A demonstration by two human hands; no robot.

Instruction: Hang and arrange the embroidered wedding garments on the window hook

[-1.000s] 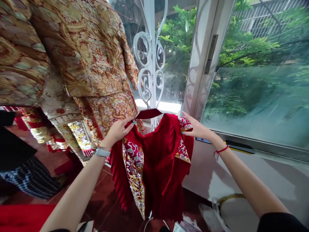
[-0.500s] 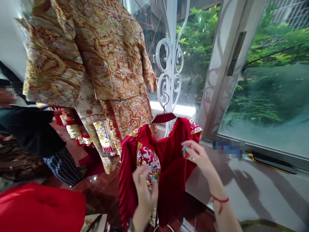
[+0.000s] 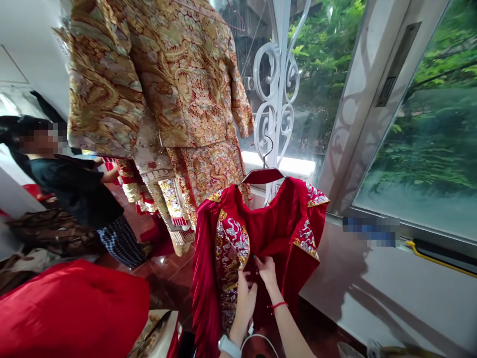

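A red jacket [image 3: 274, 226] with silver and gold embroidered panels hangs open at the front on a hanger [image 3: 263, 175]. My left hand [image 3: 246, 296] is closed on the edge of its embroidered left-side front panel [image 3: 233, 238], thumb towards the inside. Just right of it, my right hand [image 3: 267, 273] reaches into the opening, its fingers closed at the red cloth beside that edge. The fingertips of both hands are partly hidden by the cloth.
Gold embroidered garments [image 3: 186, 89] hang at left, near a white scrolled metal post [image 3: 274, 99]. A person in black [image 3: 82, 189] handles garments behind them. Red cloth [image 3: 82, 308] covers something at lower left. A window [image 3: 428, 159] stands at right above a black-and-yellow object [image 3: 443, 256] on the sill.
Both hands were raised apart in front of the jacket. The right moved left and down, the left slightly right, and they now meet at the embroidered front edge. The view shifted a little left.
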